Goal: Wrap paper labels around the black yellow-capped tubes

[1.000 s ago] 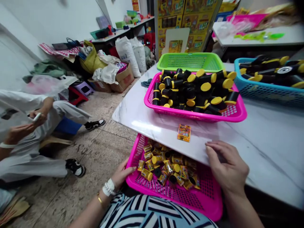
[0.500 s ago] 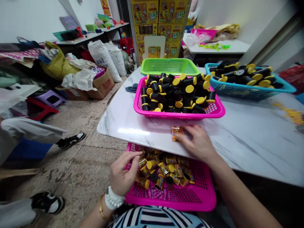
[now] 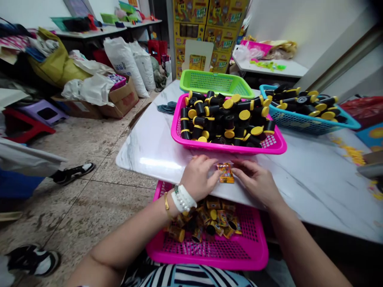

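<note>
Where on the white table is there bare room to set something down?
Bare: the left corner of the white table, between its edge and the upper pink basket; also right of the right hand, in front of the blue basket. Crowded: the front strip where the left hand and right hand flank small packets.

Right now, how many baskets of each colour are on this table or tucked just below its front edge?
Pink: 2 (upper basket, lower basket)
Green: 1 (green basket)
Blue: 1 (blue basket)
Total: 4
</note>
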`<action>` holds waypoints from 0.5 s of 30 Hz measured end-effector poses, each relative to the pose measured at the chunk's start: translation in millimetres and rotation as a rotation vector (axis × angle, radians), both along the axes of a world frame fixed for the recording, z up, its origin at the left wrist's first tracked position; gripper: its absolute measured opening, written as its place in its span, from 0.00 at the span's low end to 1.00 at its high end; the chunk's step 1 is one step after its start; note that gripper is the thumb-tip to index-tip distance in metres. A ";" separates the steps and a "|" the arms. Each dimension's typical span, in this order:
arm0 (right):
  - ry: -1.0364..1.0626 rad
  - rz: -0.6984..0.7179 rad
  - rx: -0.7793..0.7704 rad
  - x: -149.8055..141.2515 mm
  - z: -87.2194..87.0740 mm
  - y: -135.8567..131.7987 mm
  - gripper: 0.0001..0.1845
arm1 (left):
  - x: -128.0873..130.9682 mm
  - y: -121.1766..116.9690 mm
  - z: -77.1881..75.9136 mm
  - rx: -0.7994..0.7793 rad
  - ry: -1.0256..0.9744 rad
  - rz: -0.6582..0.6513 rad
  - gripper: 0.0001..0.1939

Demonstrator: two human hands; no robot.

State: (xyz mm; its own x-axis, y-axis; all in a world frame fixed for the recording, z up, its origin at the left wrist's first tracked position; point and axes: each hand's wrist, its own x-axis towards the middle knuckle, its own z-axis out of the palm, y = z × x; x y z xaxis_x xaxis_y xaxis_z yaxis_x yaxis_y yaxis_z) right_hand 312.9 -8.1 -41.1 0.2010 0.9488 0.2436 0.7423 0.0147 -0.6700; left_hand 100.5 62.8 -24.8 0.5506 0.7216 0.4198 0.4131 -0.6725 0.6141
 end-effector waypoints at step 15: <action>-0.016 0.037 0.067 -24.0 -0.5 -28.0 0.11 | 13.5 -5.3 -10.0 -0.060 0.091 -0.101 0.04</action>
State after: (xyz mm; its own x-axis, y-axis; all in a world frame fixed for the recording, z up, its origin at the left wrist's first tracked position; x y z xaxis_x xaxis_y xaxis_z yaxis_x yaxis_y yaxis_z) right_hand 288.9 -36.1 -41.6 0.1618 0.9370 0.3096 0.7508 0.0868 -0.6548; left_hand 113.9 57.5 -34.7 0.6556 0.6826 0.3228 0.4008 -0.6769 0.6174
